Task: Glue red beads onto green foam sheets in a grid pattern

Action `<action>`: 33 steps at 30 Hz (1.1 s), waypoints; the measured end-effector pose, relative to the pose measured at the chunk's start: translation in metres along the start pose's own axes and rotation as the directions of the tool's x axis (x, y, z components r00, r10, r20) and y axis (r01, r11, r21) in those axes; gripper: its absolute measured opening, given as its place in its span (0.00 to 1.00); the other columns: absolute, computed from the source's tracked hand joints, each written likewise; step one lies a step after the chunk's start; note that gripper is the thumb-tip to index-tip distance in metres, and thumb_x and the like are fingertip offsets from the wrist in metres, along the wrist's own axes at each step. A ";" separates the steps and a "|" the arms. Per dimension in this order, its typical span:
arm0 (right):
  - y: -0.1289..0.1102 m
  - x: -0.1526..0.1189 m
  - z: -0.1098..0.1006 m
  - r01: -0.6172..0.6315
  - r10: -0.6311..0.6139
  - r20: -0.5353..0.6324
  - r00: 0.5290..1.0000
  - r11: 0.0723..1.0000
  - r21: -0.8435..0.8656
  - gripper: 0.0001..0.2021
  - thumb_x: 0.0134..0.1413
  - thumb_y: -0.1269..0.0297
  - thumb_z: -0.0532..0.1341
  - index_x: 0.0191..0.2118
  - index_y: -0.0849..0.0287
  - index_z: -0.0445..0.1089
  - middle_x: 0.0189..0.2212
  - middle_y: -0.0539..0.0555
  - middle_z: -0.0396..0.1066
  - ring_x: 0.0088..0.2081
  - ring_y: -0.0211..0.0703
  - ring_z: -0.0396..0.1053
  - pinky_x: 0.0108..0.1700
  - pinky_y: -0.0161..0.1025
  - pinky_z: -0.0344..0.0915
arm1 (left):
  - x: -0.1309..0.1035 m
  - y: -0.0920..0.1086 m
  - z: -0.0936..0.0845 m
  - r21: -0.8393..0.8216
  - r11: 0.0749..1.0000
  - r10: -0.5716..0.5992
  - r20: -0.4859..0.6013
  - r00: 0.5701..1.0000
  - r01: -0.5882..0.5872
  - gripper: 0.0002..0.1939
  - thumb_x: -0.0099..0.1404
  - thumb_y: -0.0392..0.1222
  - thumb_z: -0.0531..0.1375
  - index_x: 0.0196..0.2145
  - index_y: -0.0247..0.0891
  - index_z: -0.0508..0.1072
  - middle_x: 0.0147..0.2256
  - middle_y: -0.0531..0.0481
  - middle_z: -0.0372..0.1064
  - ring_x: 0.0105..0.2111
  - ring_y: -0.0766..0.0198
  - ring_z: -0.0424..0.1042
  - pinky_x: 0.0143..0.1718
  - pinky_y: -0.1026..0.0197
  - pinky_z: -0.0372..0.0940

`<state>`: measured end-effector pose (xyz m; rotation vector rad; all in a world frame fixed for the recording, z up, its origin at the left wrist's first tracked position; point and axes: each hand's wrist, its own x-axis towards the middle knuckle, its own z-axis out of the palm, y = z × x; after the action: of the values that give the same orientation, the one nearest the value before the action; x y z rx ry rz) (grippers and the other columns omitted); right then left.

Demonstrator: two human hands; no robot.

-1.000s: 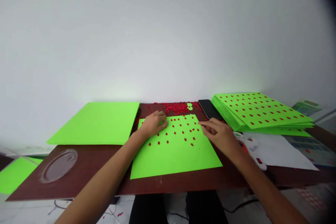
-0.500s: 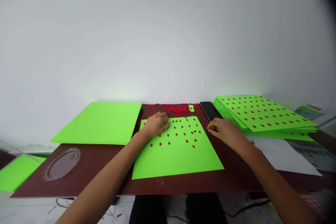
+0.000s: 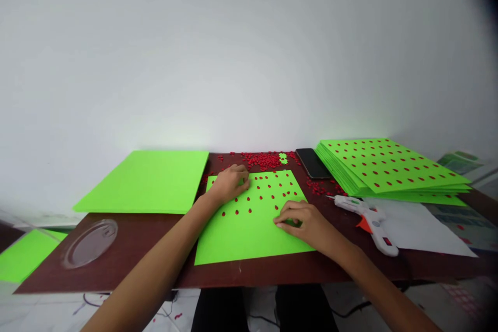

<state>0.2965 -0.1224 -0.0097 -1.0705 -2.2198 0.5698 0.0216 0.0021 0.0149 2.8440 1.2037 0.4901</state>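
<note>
A bright green sheet dotted with rows of small red drop-shaped pieces lies before me on the dark red table. My left hand rests on its upper left part with the fingers curled inward; whatever is in them, if anything, stays hidden. Over the right side of the sheet, my right hand is closed in a pinch, thumb and fingertips low at the surface. Anything between those fingertips is too small to make out. To the right of that hand lies a white glue gun with an orange trigger.
Loose red pieces form a pile at the back, beside a black phone. A plain green stack stands left, a dotted green stack right. White paper and a clear plastic lid also lie on the table.
My right hand has moved left and toward me, from the table beside the sheet onto the sheet. The glue gun and some red pieces now show there. My left hand stays put.
</note>
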 end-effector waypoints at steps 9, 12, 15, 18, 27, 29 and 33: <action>-0.003 0.006 -0.004 -0.108 0.106 0.036 0.994 0.992 0.066 0.07 0.59 0.69 0.69 0.42 0.54 0.82 0.32 0.50 0.75 0.27 0.38 0.66 0.32 0.36 0.64 | 0.000 -0.001 0.001 -0.005 1.000 0.000 -0.003 1.000 0.000 0.09 0.74 0.42 0.56 0.37 0.39 0.74 0.41 0.46 0.72 0.42 0.55 0.70 0.42 0.55 0.67; -0.006 0.007 -0.006 -0.106 0.104 0.057 0.993 0.994 0.031 0.06 0.59 0.70 0.69 0.39 0.53 0.82 0.31 0.49 0.73 0.28 0.38 0.67 0.32 0.36 0.63 | 0.000 -0.001 0.000 -0.003 1.000 0.000 -0.001 1.000 0.000 0.09 0.74 0.42 0.56 0.36 0.39 0.74 0.41 0.46 0.72 0.42 0.55 0.70 0.42 0.55 0.67; -0.009 0.013 -0.007 -0.087 0.088 0.068 0.994 0.996 -0.006 0.06 0.56 0.73 0.70 0.36 0.54 0.81 0.30 0.49 0.73 0.31 0.39 0.69 0.34 0.36 0.62 | 0.000 -0.001 0.001 0.001 1.000 0.000 -0.001 1.000 0.000 0.09 0.74 0.42 0.56 0.36 0.39 0.74 0.41 0.46 0.72 0.42 0.55 0.70 0.42 0.56 0.67; -0.008 0.027 -0.007 -0.065 0.065 0.036 0.997 0.998 -0.017 0.04 0.58 0.71 0.70 0.37 0.55 0.81 0.31 0.49 0.73 0.31 0.39 0.69 0.36 0.36 0.63 | 0.000 -0.001 0.001 0.006 1.000 0.000 -0.001 1.000 0.000 0.10 0.74 0.42 0.56 0.36 0.39 0.74 0.41 0.46 0.72 0.42 0.55 0.70 0.42 0.56 0.66; 0.008 0.047 0.009 -0.030 0.031 -0.014 0.999 0.996 0.088 0.02 0.61 0.66 0.70 0.39 0.54 0.83 0.32 0.50 0.74 0.30 0.39 0.69 0.36 0.37 0.64 | 0.000 0.003 -0.003 0.032 0.999 0.006 0.000 1.000 -0.006 0.10 0.74 0.42 0.56 0.36 0.39 0.74 0.41 0.46 0.72 0.41 0.56 0.70 0.41 0.56 0.66; 0.009 0.045 0.010 -0.026 0.028 -0.020 0.999 0.996 0.090 0.03 0.61 0.65 0.70 0.39 0.54 0.83 0.32 0.50 0.74 0.31 0.39 0.69 0.37 0.37 0.64 | 0.000 0.003 -0.003 0.034 0.999 0.003 0.000 1.000 -0.003 0.11 0.75 0.42 0.56 0.35 0.39 0.74 0.41 0.46 0.72 0.42 0.56 0.70 0.40 0.56 0.66; 0.010 0.045 0.011 -0.027 0.029 -0.026 0.999 0.995 0.101 0.03 0.62 0.64 0.70 0.39 0.54 0.83 0.33 0.50 0.75 0.31 0.39 0.70 0.37 0.37 0.65 | 0.000 0.004 -0.003 0.035 0.999 -0.002 0.000 1.000 0.002 0.11 0.75 0.42 0.56 0.36 0.39 0.74 0.41 0.46 0.72 0.42 0.56 0.70 0.40 0.56 0.66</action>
<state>0.2725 -0.0817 -0.0092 -1.0531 -2.1322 0.6676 0.0232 -0.0009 0.0180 2.8718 1.2269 0.4736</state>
